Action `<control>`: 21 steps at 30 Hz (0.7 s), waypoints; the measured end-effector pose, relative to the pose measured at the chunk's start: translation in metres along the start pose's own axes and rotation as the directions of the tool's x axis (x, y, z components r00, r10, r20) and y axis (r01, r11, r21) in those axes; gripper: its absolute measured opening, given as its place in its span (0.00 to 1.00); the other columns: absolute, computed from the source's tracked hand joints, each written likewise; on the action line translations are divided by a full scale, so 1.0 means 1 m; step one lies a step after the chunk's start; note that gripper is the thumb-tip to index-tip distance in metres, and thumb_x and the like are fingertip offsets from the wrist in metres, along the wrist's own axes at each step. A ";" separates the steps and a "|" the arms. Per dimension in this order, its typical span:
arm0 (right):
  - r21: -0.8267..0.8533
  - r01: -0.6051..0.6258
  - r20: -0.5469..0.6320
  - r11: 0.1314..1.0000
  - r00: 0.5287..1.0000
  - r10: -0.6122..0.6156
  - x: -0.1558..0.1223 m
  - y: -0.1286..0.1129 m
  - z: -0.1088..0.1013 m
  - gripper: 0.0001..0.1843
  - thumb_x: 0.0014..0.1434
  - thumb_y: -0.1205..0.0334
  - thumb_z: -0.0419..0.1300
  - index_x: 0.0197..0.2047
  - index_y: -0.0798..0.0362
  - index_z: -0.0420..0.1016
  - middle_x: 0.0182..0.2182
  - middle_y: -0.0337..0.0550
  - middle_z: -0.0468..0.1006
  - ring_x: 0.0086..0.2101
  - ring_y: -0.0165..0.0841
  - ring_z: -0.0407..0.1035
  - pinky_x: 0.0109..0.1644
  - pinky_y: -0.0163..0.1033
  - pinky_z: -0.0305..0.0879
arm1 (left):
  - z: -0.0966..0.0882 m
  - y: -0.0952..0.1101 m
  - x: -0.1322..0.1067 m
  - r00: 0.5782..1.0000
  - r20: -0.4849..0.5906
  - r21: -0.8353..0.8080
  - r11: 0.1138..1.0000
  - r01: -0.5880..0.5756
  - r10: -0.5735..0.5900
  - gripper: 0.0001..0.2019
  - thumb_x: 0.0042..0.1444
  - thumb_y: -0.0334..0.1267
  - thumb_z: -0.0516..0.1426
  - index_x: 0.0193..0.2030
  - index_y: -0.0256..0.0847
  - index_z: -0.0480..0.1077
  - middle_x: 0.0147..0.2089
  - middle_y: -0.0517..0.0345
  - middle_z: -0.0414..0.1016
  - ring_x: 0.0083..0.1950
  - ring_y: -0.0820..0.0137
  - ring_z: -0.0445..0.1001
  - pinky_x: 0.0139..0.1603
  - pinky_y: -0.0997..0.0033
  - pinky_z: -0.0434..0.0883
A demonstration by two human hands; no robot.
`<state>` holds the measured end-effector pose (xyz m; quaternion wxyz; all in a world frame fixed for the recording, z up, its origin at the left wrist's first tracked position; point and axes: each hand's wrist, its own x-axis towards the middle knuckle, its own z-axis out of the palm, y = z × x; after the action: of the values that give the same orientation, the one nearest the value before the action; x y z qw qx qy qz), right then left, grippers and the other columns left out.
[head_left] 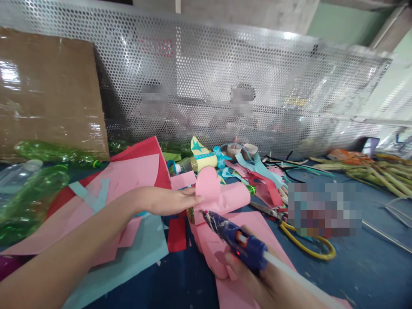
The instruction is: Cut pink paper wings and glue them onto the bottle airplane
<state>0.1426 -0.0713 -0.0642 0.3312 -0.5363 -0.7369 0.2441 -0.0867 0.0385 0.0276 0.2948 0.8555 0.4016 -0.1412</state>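
My right hand (257,270) grips a blue hot glue gun (236,238) with a small red light on its side and a long white glue stick out of its back. The gun's nozzle points at a pink paper-wrapped bottle (236,197), close to the base of an upright rounded paper flap. My left hand (175,201) reaches in from the left, its fingers closed at that flap and holding the piece; its fingertips are partly hidden. The bottle's green neck shows at the right end. A wide rounded pink strip hangs below toward me, over a pink sheet (267,240).
Yellow-handled scissors (305,240) lie to the right. Behind stands a yellow-and-blue paper-decorated bottle (204,162). Red, pink and blue sheets (138,171) and green bottles (38,201) fill the left. A cardboard panel (51,94) and perforated metal screen (199,64) rise behind.
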 end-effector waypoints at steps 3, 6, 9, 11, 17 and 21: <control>-0.068 0.044 0.042 0.997 0.998 -0.041 0.001 0.004 -0.014 0.22 0.61 0.44 0.51 0.42 0.49 0.79 0.41 0.51 0.82 0.45 0.46 0.76 0.45 0.41 0.75 | 0.000 0.001 -0.001 1.000 0.007 -0.039 0.999 0.004 -0.004 0.34 0.63 0.58 0.34 0.71 0.42 0.48 0.72 0.55 0.50 0.73 0.58 0.44 0.67 0.59 0.51; -0.094 0.075 0.069 0.993 0.995 -0.068 0.001 0.007 -0.019 0.19 0.61 0.46 0.53 0.38 0.47 0.81 0.38 0.49 0.83 0.45 0.46 0.76 0.46 0.43 0.75 | -0.001 0.002 -0.001 1.000 0.001 -0.065 0.998 -0.014 0.014 0.34 0.63 0.59 0.35 0.71 0.44 0.46 0.72 0.56 0.50 0.73 0.59 0.44 0.67 0.60 0.51; -0.080 0.043 0.027 0.996 0.999 -0.041 0.001 0.007 -0.014 0.18 0.61 0.48 0.54 0.41 0.49 0.81 0.40 0.50 0.83 0.45 0.46 0.76 0.45 0.42 0.75 | -0.001 0.002 0.000 1.000 0.000 -0.074 0.997 -0.014 0.014 0.34 0.64 0.58 0.34 0.71 0.42 0.48 0.72 0.55 0.51 0.73 0.59 0.43 0.67 0.61 0.51; -0.056 0.037 0.033 0.998 0.999 -0.035 0.002 0.005 -0.009 0.20 0.61 0.49 0.54 0.46 0.52 0.79 0.42 0.51 0.82 0.44 0.45 0.77 0.44 0.41 0.76 | -0.001 0.001 0.000 1.000 -0.001 -0.064 0.998 -0.020 0.020 0.33 0.64 0.57 0.34 0.70 0.41 0.49 0.72 0.55 0.51 0.73 0.58 0.44 0.67 0.61 0.51; -0.042 0.031 0.131 0.999 0.991 -0.025 0.005 -0.005 -0.003 0.22 0.63 0.50 0.50 0.51 0.56 0.74 0.42 0.51 0.81 0.43 0.43 0.77 0.42 0.39 0.75 | 0.000 -0.006 -0.001 0.999 0.014 -0.003 0.999 -0.032 0.032 0.29 0.66 0.50 0.37 0.70 0.43 0.51 0.73 0.55 0.48 0.71 0.57 0.49 0.66 0.61 0.53; -0.045 -0.009 -0.005 0.999 1.000 0.009 0.001 -0.007 -0.003 0.20 0.62 0.48 0.50 0.44 0.51 0.76 0.37 0.48 0.82 0.39 0.42 0.78 0.37 0.38 0.75 | 0.000 -0.006 0.000 0.998 0.016 0.029 0.998 -0.054 0.054 0.28 0.67 0.47 0.36 0.70 0.42 0.49 0.72 0.55 0.49 0.71 0.58 0.49 0.66 0.62 0.54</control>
<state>0.1403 -0.0722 -0.0574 0.3197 -0.5476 -0.7390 0.2276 -0.0918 0.0413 0.0249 0.2888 0.8692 0.3739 -0.1457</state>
